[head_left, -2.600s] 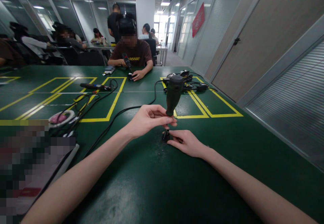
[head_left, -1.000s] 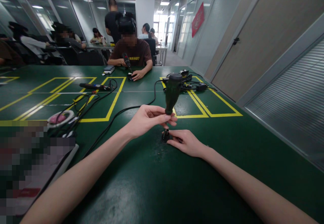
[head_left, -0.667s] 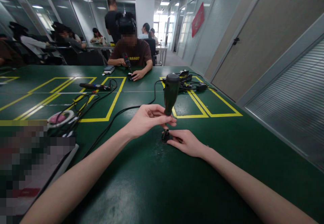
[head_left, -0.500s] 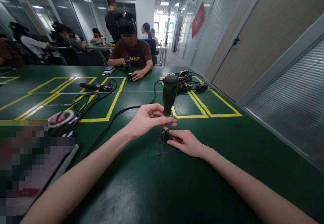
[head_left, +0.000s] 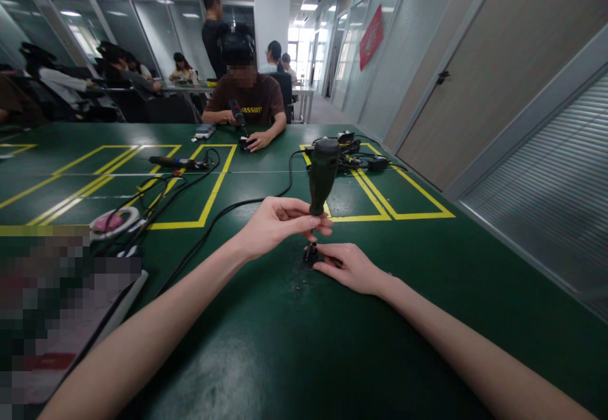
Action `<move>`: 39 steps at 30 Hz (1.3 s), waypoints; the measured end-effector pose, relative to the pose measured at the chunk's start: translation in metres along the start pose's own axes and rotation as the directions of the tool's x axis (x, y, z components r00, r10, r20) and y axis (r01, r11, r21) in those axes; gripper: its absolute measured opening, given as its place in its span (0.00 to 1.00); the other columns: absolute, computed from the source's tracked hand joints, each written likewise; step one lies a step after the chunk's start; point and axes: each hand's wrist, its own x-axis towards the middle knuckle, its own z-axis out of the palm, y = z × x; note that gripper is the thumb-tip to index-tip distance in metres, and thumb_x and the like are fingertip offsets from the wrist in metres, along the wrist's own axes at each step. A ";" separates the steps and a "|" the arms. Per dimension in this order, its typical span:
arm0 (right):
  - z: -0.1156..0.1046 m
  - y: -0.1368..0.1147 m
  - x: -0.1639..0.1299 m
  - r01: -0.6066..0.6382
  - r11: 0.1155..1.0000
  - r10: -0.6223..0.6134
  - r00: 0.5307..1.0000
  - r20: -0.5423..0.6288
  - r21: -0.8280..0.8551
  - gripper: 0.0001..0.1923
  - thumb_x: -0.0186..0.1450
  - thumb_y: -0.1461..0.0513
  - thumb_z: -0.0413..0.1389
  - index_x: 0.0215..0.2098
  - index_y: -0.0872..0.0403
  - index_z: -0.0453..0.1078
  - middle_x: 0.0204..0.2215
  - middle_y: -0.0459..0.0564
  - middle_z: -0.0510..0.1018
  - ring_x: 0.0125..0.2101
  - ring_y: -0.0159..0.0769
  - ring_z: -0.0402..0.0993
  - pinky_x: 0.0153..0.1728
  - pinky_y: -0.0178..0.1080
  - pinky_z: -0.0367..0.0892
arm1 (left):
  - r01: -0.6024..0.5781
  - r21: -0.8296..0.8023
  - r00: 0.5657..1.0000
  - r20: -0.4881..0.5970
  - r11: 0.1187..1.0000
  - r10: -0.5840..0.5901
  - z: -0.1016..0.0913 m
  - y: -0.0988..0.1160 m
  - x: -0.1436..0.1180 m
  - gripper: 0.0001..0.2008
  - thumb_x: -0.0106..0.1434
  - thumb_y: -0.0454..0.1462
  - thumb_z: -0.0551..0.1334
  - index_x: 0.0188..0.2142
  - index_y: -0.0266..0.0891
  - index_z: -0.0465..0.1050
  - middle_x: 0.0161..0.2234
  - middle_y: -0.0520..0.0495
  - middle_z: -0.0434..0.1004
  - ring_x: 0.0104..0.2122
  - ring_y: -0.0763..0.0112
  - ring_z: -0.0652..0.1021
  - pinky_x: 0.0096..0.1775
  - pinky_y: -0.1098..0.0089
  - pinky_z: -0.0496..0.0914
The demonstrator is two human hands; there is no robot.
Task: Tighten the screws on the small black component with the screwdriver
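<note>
My left hand [head_left: 289, 220] is closed around the lower end of a dark screwdriver [head_left: 323, 176], whose thick handle points up and leans slightly right. Its shaft runs down toward a small round black part [head_left: 311, 259] on the green table. Whether the tip touches the part I cannot tell. My right hand [head_left: 349, 267] rests on the table, thumb and fingertips pinching that part from the right side.
Tangled black cables and adapters [head_left: 358, 157] lie behind the screwdriver. At left are a corded dark tool [head_left: 173, 163], a white tape roll [head_left: 114, 223] and a blurred tray-like object [head_left: 137, 284]. A person [head_left: 244, 100] works opposite with a power screwdriver [head_left: 237, 113].
The screwdriver's handle has tipped a little to the right. My left fingers have shifted slightly with it, while my right hand and the black part stay in place.
</note>
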 end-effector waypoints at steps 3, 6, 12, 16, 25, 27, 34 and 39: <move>0.000 0.001 0.000 0.001 1.000 -0.001 1.000 -0.001 0.005 0.18 0.75 0.51 0.53 0.36 0.54 0.72 0.23 0.43 0.72 0.23 0.31 0.63 0.28 0.34 0.55 | -0.004 -0.024 1.000 -0.010 1.000 0.003 0.000 -0.001 0.001 0.15 0.57 0.43 0.76 0.36 0.33 0.82 0.41 0.37 0.88 0.37 0.62 0.87 0.37 0.69 0.79; 0.001 0.002 0.000 0.001 1.000 -0.001 1.000 -0.003 0.007 0.17 0.75 0.51 0.53 0.36 0.55 0.73 0.23 0.43 0.71 0.23 0.31 0.63 0.28 0.34 0.54 | -0.007 -0.036 1.000 -0.014 0.999 0.007 0.001 -0.001 0.001 0.15 0.57 0.43 0.77 0.35 0.33 0.81 0.39 0.38 0.88 0.37 0.62 0.87 0.37 0.70 0.79; 0.002 0.002 0.000 0.003 1.000 -0.003 1.000 -0.001 0.000 0.17 0.75 0.51 0.53 0.38 0.55 0.74 0.23 0.43 0.72 0.22 0.31 0.63 0.28 0.34 0.54 | 0.002 -0.030 1.000 -0.030 1.000 -0.003 0.002 0.000 0.001 0.17 0.55 0.44 0.77 0.33 0.33 0.79 0.35 0.40 0.87 0.36 0.62 0.86 0.37 0.68 0.78; 0.000 0.001 0.000 -0.001 1.000 0.001 1.000 0.001 -0.005 0.17 0.75 0.51 0.53 0.38 0.55 0.74 0.23 0.43 0.72 0.22 0.31 0.63 0.28 0.34 0.54 | 0.012 -0.028 1.000 -0.026 1.000 -0.013 0.003 0.001 0.000 0.18 0.54 0.45 0.78 0.33 0.33 0.78 0.33 0.40 0.86 0.35 0.62 0.86 0.37 0.67 0.78; 0.000 -0.001 0.001 -0.005 1.000 0.005 1.000 0.003 -0.005 0.17 0.75 0.51 0.54 0.37 0.55 0.73 0.23 0.44 0.73 0.22 0.32 0.65 0.28 0.34 0.55 | -0.007 -0.016 1.000 -0.022 1.000 0.007 0.001 0.000 0.000 0.18 0.58 0.43 0.75 0.43 0.33 0.81 0.40 0.38 0.87 0.39 0.58 0.87 0.37 0.67 0.79; 0.000 -0.001 0.001 -0.003 1.000 0.003 1.000 0.003 -0.004 0.17 0.75 0.51 0.53 0.36 0.55 0.73 0.23 0.44 0.73 0.22 0.31 0.65 0.27 0.34 0.55 | -0.007 0.000 1.000 -0.018 1.000 0.007 0.001 0.001 -0.001 0.18 0.59 0.44 0.75 0.43 0.33 0.81 0.42 0.36 0.87 0.41 0.56 0.87 0.38 0.66 0.79; 0.002 0.001 0.000 -0.006 1.000 0.006 1.000 -0.004 -0.001 0.18 0.75 0.50 0.53 0.37 0.55 0.73 0.23 0.44 0.73 0.23 0.31 0.65 0.28 0.34 0.55 | -0.021 -0.040 0.998 -0.062 0.999 0.018 0.003 0.001 -0.001 0.22 0.57 0.41 0.76 0.48 0.33 0.77 0.40 0.38 0.88 0.40 0.57 0.87 0.37 0.66 0.79; 0.001 0.001 0.000 0.000 1.000 0.000 1.000 -0.001 -0.007 0.18 0.75 0.50 0.53 0.37 0.55 0.74 0.23 0.44 0.73 0.23 0.32 0.64 0.28 0.34 0.55 | -0.039 -0.059 0.998 -0.054 0.998 0.036 0.003 0.001 0.000 0.17 0.57 0.38 0.75 0.44 0.34 0.77 0.37 0.41 0.88 0.38 0.60 0.87 0.35 0.69 0.78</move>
